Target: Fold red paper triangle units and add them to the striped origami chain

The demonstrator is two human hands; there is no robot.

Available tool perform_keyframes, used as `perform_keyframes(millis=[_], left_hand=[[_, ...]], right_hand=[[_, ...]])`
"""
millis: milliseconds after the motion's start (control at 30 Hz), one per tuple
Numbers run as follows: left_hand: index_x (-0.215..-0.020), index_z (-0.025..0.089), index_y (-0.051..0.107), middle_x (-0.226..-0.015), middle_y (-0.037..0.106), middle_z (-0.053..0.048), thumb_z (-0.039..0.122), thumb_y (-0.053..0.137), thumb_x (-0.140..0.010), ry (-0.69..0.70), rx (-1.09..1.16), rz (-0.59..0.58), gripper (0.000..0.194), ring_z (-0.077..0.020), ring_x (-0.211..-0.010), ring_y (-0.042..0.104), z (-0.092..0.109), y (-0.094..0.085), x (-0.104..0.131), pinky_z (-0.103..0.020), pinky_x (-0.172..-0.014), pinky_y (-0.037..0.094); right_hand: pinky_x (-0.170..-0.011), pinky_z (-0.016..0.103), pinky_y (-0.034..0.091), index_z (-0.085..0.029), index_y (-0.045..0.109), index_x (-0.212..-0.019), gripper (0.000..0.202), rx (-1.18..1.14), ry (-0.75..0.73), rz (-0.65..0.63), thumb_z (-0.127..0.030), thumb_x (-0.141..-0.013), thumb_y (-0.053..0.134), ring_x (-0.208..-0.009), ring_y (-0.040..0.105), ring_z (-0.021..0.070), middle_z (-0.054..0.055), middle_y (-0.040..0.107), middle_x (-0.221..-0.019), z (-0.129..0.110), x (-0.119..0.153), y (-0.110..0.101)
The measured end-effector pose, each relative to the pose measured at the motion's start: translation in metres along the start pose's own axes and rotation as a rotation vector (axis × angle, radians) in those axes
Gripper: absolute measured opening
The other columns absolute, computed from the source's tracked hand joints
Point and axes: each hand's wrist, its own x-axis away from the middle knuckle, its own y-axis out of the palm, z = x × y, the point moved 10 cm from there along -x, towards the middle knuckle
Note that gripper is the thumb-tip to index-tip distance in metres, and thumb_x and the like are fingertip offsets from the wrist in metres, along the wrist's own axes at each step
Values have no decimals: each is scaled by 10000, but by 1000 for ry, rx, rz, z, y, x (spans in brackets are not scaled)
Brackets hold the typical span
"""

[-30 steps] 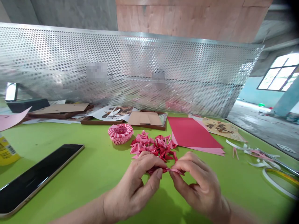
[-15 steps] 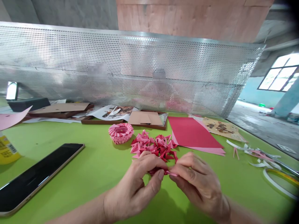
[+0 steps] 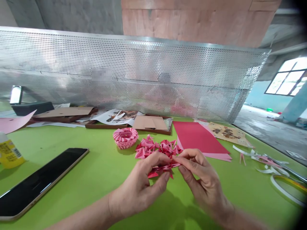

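Folded red and pink paper [image 3: 163, 168] is held between both hands over the green table [image 3: 100, 179]. My left hand [image 3: 146, 185] grips its left part, thumb below and fingers above. At the paper's right end, my right hand [image 3: 203, 182] pinches with thumb and forefinger. Just behind the hands lies a pile of pink and red folded paper pieces [image 3: 148, 145], partly covered by my fingers. A round woven pink paper basket [image 3: 125, 138] stands left of the pile.
A black phone [image 3: 45, 179] and a yellow glue bottle [image 3: 10, 153] are at left. Red sheets [image 3: 199, 137] lie behind right; paper strips [image 3: 266, 161], scissors and a tape ring [image 3: 287, 188] at far right. Frames [image 3: 153, 131] line the back before a perforated metal panel [image 3: 134, 73].
Both hands have risen slightly with the folded paper, and more of its red, pointed pieces now shows between them. My right thumb has moved lower on the paper's end. The view has shifted slightly.
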Motion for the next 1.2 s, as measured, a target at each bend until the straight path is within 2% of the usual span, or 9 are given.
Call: perform_keyframes(millis=[167,367,433,500,600,667,767,967,1200], left_hand=[[-965,191,505,-818,557,-26,150,402,-882,17,-55,23,139,-125,-699,507,0,-4,3,-238,-621,449],[-969,165,592,-794,643,-52,86,497,-814,171,-159,100,198,-164,-732,572,30,-11,5,-287,-675,465],[-938,174,623,-756,653,-40,141,517,-818,67,-40,120,164,-150,-662,579,23,-15,2,-271,-618,481],[-912,179,638,-702,642,-19,221,518,-828,-124,151,121,152,-107,-527,541,3,-15,-1,-235,-516,472],[-843,160,651,-654,629,-7,296,526,-828,-388,368,100,186,-72,-455,496,-28,-10,-1,-201,-466,438],[-810,152,654,-656,629,-6,314,565,-805,-473,452,132,185,-78,-501,528,-41,-11,1,-190,-489,437],[-818,157,655,-625,613,12,310,616,-768,-502,562,199,166,-70,-504,528,-50,-15,4,-175,-491,429],[-851,149,634,-623,627,18,242,605,-780,-491,712,146,120,-51,-430,521,-47,-6,0,-161,-440,421],[-846,143,617,-628,644,4,253,557,-807,-638,550,149,132,-56,-421,502,-69,3,10,-171,-437,419]], right_hand=[[-584,304,440,-297,545,-1193,396,32,-30,1,-75,-873,472,-764,490,179,35,484,-862,-2,-2,-2],[-613,297,452,-261,538,-1201,448,4,-112,11,-14,-831,494,-759,513,169,44,509,-893,-19,0,-10],[-609,278,461,-255,555,-1180,431,-33,-95,25,-16,-825,509,-752,524,162,40,529,-878,-21,-1,-11],[-594,253,469,-255,582,-1140,371,-96,-10,37,-55,-832,531,-741,534,156,29,552,-846,-14,-3,-9],[-572,240,478,-241,624,-1054,222,-219,250,28,-173,-855,554,-691,543,150,17,594,-795,13,-1,0],[-577,247,484,-222,645,-994,162,-306,409,-2,-255,-863,556,-671,549,152,18,622,-777,30,4,10],[-623,240,485,-220,659,-929,138,-389,503,-7,-298,-853,574,-723,564,153,8,641,-783,40,7,16],[-636,187,489,-243,649,-923,108,-471,527,32,-282,-829,614,-739,572,119,-23,644,-801,40,7,14],[-604,219,485,-187,681,-917,203,-437,682,3,-340,-788,649,-684,570,140,11,659,-742,60,23,20]])
